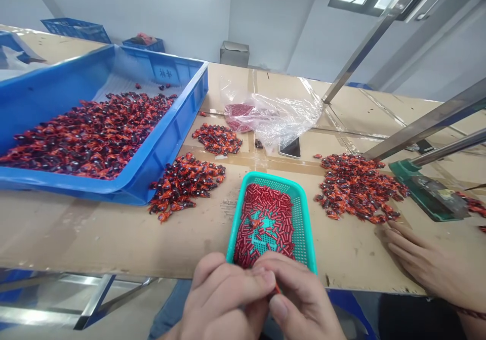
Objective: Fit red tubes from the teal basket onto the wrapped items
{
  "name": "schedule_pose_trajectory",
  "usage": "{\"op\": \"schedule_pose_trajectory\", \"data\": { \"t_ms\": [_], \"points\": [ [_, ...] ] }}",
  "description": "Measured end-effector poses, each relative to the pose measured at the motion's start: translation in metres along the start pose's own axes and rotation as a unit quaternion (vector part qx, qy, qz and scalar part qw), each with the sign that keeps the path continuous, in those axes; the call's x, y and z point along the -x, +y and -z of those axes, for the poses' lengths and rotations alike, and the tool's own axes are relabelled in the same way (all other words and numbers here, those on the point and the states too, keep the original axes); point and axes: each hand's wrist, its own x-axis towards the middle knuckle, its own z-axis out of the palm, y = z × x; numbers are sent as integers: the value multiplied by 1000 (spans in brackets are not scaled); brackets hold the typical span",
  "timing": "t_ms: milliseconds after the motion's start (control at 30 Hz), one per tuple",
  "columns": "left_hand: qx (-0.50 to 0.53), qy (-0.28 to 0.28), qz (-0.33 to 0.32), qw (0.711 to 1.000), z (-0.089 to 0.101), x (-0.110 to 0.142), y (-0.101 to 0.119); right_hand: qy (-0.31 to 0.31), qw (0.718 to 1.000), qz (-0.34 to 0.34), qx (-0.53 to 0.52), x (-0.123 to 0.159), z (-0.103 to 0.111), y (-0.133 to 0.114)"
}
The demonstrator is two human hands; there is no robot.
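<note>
My left hand (228, 297) and my right hand (301, 294) meet at the fingertips over the near end of a green plastic basket (309, 228). A small orange-red piece (276, 290) shows between the thumb and fingers of my right hand; most of it is covered. My left fingers are curled and pressed together against the right ones, hiding whatever they pinch. Inside the basket lie many small dark-red tubes (271, 198), with an orange-and-black piece (256, 223) among them.
A large blue tray (132, 183) of red-and-black pieces stands left. Loose piles (186, 180) (216, 138) lie beside it, another pile (353, 188) at right. Behind are a plastic bag (288, 112) and a phone (290, 147). Another person's hand (417, 256) rests near a green-based press (429, 193).
</note>
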Motion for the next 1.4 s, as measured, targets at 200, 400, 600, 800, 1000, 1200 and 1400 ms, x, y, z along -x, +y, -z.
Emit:
{"op": "schedule_pose_trajectory", "data": {
  "t_ms": [200,400,600,800,1000,1200,1400],
  "points": [
    [-125,-143,22,982,-16,-25,-39,215,862,-69,453,-6,87,34],
    [-181,-252,2,951,-50,-41,-61,248,769,-135,573,-15,166,87],
    [-166,-265,-13,950,-63,-50,-59,180,808,-42,559,-15,129,59],
    [-28,-213,-6,977,-33,-40,-55,-100,861,42,497,-14,44,20],
    [160,-160,103,969,3,-26,-47,-120,853,25,508,-21,25,39],
    [212,-100,144,962,11,-16,-41,-103,903,9,417,-22,29,22],
    [199,-77,134,968,13,-15,-34,-34,992,-17,119,-19,22,-23]
  ]
}}
